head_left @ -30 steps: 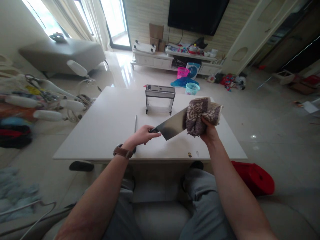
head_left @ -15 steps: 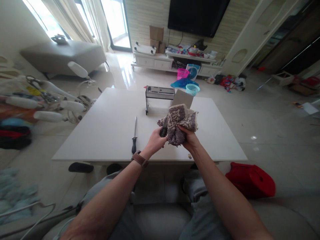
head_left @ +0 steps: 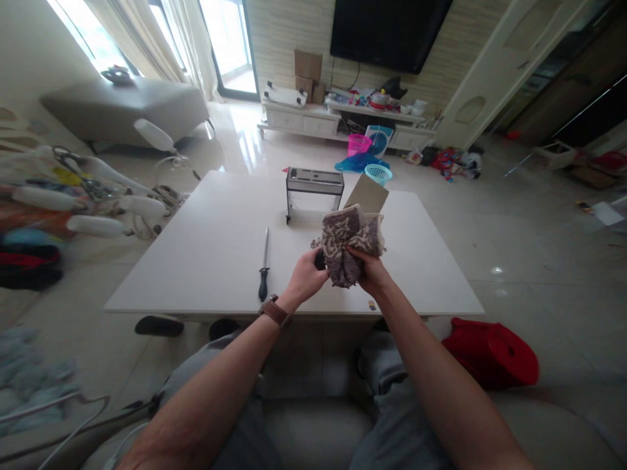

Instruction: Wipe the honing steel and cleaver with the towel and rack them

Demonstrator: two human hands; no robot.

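Over the near middle of the white table (head_left: 206, 261), my left hand (head_left: 307, 277) is closed round the dark handle of a cleaver (head_left: 368, 193). The blade points away from me, and only its far end shows above a brown and white patterned cloth (head_left: 349, 241). My right hand (head_left: 371, 273) grips that cloth, which is wrapped round the blade near the handle. The two hands are close together. A brown watch sits on my left wrist.
A sharpening steel (head_left: 264, 264) with a black handle lies on the table left of my hands. A metal knife rack (head_left: 314, 191) stands at the table's far middle. A red bag (head_left: 494, 349) lies on the floor at right. Clutter fills the left side.
The cleaver has turned from lying sideways to pointing away from me. My right hand slid the cloth from the blade's tip down toward the handle, bringing both hands together.
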